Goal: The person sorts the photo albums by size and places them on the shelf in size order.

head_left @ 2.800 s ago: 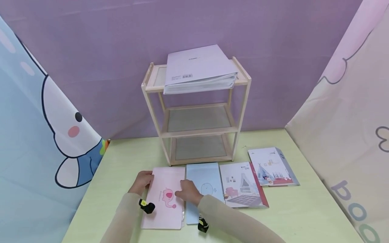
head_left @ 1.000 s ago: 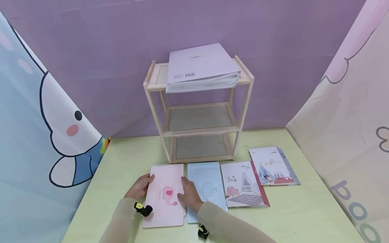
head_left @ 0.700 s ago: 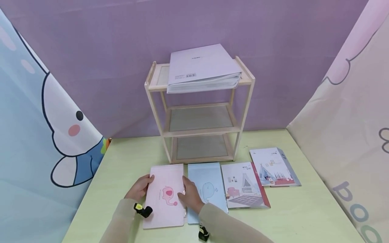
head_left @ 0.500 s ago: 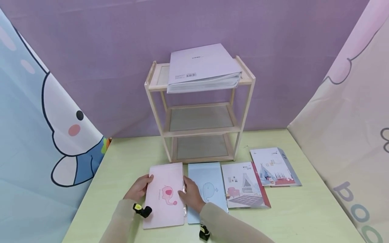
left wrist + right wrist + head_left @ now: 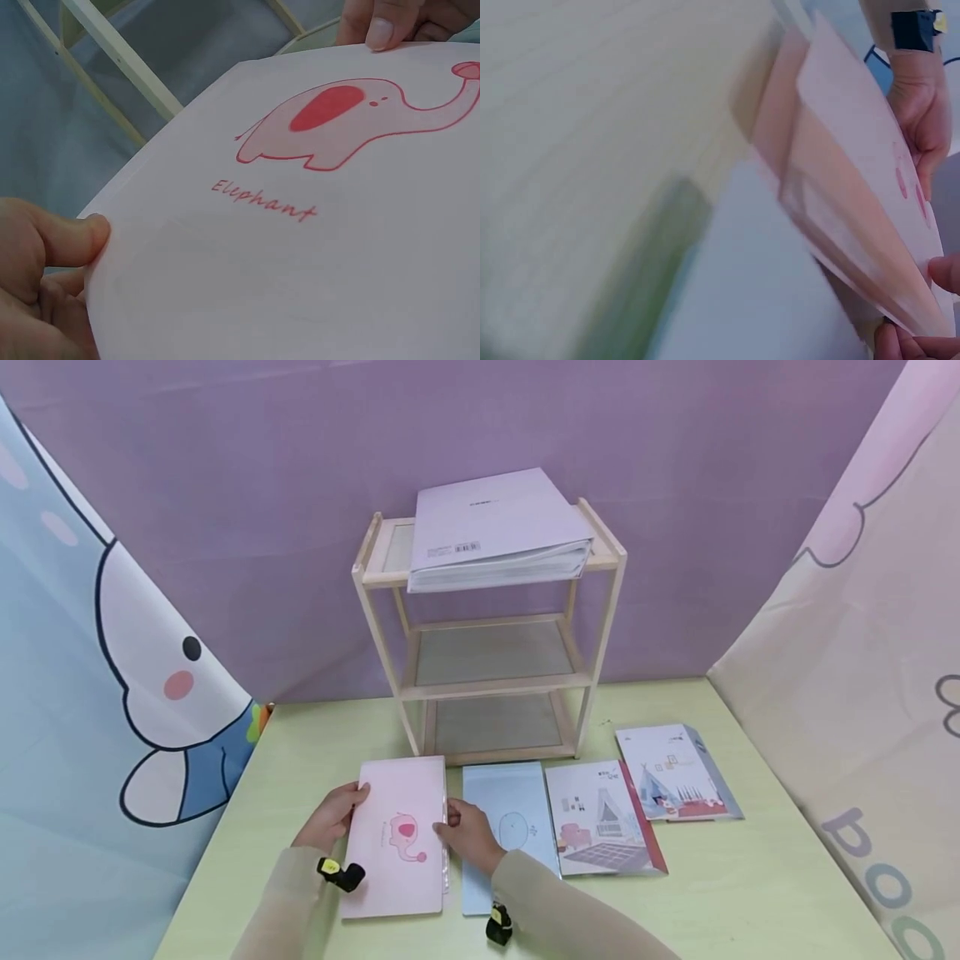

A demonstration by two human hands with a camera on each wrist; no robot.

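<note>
The pink folder (image 5: 393,885) is between the two hands, its long axis running away from the person toward the wooden shelf (image 5: 495,687), its far edge near that shelf's left front foot. Neither hand is nearer, as both are on it: the left hand (image 5: 330,817) pinches the left long edge, thumb on the cover, and the right hand (image 5: 471,835) pinches the right long edge slightly closer to the person. Leaves gape on that right side in the right wrist view. The blue folder (image 5: 521,789) lies on the desk (image 5: 720,902), partly hidden by the right hand; whether they touch, I cannot tell
</note>
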